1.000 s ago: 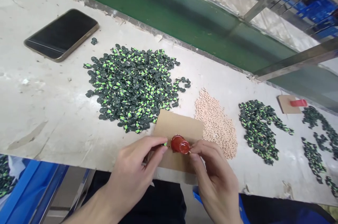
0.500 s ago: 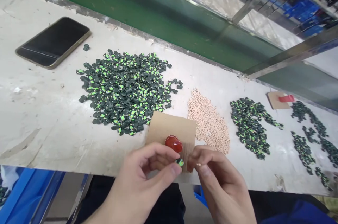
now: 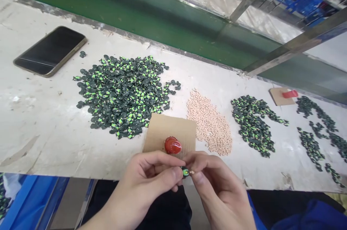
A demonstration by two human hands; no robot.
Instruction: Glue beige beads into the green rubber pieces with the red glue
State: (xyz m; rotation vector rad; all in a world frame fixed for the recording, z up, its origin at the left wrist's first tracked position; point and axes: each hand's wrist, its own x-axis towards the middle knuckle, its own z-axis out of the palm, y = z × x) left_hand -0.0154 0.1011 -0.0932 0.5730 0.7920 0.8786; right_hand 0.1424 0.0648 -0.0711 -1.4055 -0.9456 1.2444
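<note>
Between thumb and forefinger, my left hand (image 3: 151, 183) pinches a small dark green piece (image 3: 184, 172) with a bright green and yellow mark. My right hand (image 3: 217, 183) pinches a tiny pale pink bead-like piece (image 3: 192, 172), held right beside the green one; whether the two touch is hard to tell. Just beyond my fingers, a glossy red blob (image 3: 172, 145) sits on a square of brown cardboard (image 3: 170, 125). A heap of similar dark green pieces (image 3: 124, 92) lies behind and left of the cardboard. To its right spreads a pile of pale pink bits (image 3: 208, 121).
A phone (image 3: 50, 51) lies at the table's left. More green pieces (image 3: 253, 125) are piled to the right, with further clusters (image 3: 310, 147) beyond. A second cardboard piece (image 3: 280, 96) carries a red object (image 3: 290, 94). A green strip (image 3: 151, 24) and metal post (image 3: 295, 44) border the back.
My right hand has come left, bringing the pale pink piece up to the green piece in my left hand. The view has shifted slightly, and the red blob is less covered.
</note>
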